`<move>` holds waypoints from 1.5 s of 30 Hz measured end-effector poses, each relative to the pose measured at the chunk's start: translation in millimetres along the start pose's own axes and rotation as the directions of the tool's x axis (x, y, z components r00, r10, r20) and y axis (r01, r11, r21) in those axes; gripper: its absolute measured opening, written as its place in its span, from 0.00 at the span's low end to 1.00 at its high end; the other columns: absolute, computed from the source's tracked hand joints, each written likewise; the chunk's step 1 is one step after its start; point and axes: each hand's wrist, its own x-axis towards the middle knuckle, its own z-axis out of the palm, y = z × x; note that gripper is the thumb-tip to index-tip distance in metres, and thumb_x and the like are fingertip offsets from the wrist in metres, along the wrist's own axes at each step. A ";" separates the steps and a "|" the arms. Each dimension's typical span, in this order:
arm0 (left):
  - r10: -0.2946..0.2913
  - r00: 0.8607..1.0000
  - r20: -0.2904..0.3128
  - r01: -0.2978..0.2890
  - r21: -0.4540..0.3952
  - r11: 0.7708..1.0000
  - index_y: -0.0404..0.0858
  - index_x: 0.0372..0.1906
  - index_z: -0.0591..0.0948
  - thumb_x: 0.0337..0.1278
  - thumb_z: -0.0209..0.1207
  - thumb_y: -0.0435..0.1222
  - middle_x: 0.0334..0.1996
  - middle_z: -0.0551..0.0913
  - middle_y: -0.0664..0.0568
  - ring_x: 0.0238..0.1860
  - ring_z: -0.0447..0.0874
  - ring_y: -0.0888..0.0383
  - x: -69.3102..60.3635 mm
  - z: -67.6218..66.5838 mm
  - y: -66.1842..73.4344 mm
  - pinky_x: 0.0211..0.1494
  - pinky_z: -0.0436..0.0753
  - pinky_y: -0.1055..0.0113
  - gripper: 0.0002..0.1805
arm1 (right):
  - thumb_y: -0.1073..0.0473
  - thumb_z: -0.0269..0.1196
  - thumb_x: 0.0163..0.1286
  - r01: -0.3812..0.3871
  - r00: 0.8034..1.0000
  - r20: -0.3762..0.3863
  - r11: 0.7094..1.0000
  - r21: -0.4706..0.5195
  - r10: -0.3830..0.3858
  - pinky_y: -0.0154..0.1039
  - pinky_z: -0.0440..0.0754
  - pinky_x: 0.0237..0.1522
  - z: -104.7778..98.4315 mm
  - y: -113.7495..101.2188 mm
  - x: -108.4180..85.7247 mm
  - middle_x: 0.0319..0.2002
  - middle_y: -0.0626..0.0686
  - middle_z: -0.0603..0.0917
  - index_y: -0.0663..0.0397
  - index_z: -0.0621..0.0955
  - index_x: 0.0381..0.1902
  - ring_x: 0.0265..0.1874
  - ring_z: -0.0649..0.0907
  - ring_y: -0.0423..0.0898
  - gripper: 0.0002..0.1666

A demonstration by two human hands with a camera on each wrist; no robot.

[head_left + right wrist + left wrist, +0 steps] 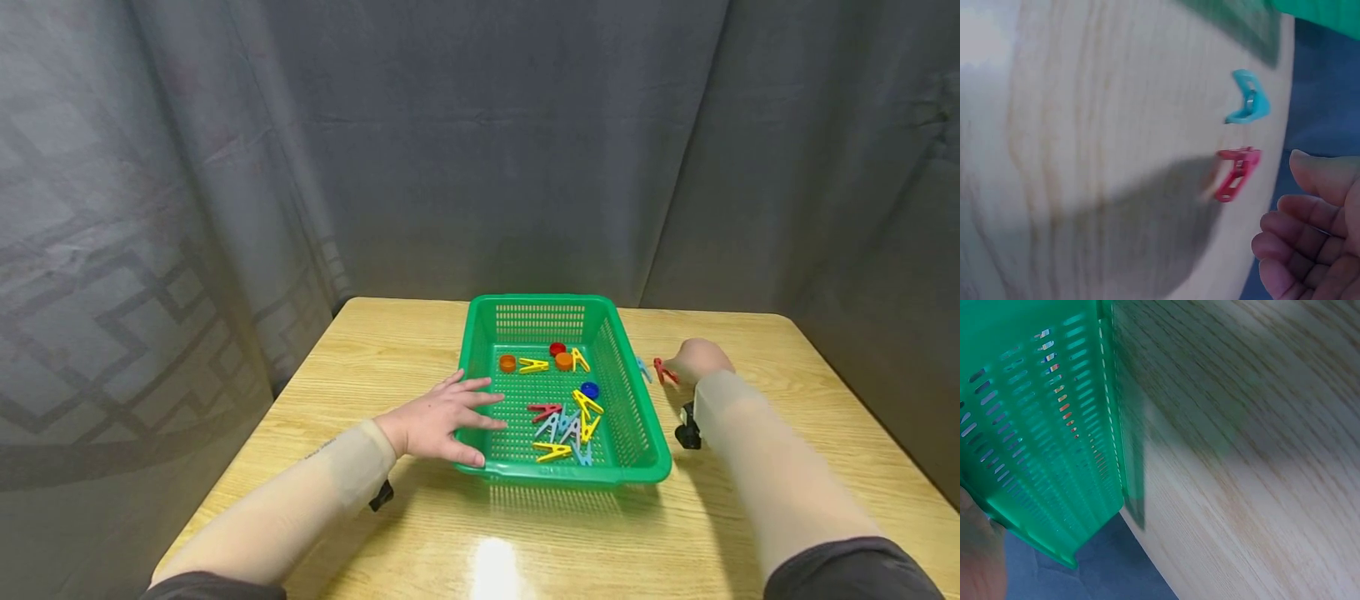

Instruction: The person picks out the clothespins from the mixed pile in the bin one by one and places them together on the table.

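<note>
My left hand, fingers spread, lies over the left rim of a green plastic basket; in the left wrist view part of the hand shows by the basket's edge. My right hand is right of the basket, above the table, its fingers loosely bent and holding nothing in the right wrist view. Nearest to it is a red clothespin, with a light blue clothespin beside that one. Inside the basket lie several yellow, red, blue and greyish clothespins, such as a yellow clothespin.
Bottle-cap-like discs also lie in the basket: a blue disc, a red disc and two orange ones, including an orange disc. The basket stands on a wooden table. Grey curtains hang behind and at the sides.
</note>
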 end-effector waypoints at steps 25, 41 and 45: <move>0.001 1.000 -0.006 -0.001 0.013 1.000 0.54 0.63 0.77 0.55 0.53 0.65 0.72 0.63 0.54 0.75 0.45 0.52 0.6 -1.5 0.7 0.73 0.39 0.44 0.33 | 0.51 0.57 0.71 0.224 0.966 -0.137 0.974 0.017 -0.220 0.51 0.76 0.36 -54.9 -79.6 -17.8 0.44 0.65 0.81 0.67 0.80 0.46 0.37 0.78 0.57 0.22; -0.002 1.000 -0.004 0.002 0.004 1.000 0.55 0.63 0.77 0.55 0.52 0.65 0.71 0.63 0.53 0.76 0.44 0.52 0.5 1.4 -0.3 0.73 0.37 0.46 0.33 | 0.52 0.60 0.70 0.309 0.941 -0.149 0.951 0.014 -0.304 0.55 0.78 0.47 -44.5 -134.9 -23.5 0.48 0.65 0.81 0.65 0.80 0.48 0.43 0.80 0.59 0.20; 0.003 1.000 -0.008 -0.003 0.002 1.000 0.54 0.63 0.77 0.55 0.52 0.65 0.71 0.63 0.53 0.76 0.45 0.52 0.2 1.5 -0.2 0.73 0.37 0.45 0.34 | 0.53 0.60 0.69 0.305 0.944 -0.133 0.952 0.012 -0.301 0.54 0.78 0.46 -34.4 -143.6 -19.4 0.47 0.63 0.82 0.63 0.81 0.47 0.42 0.80 0.57 0.18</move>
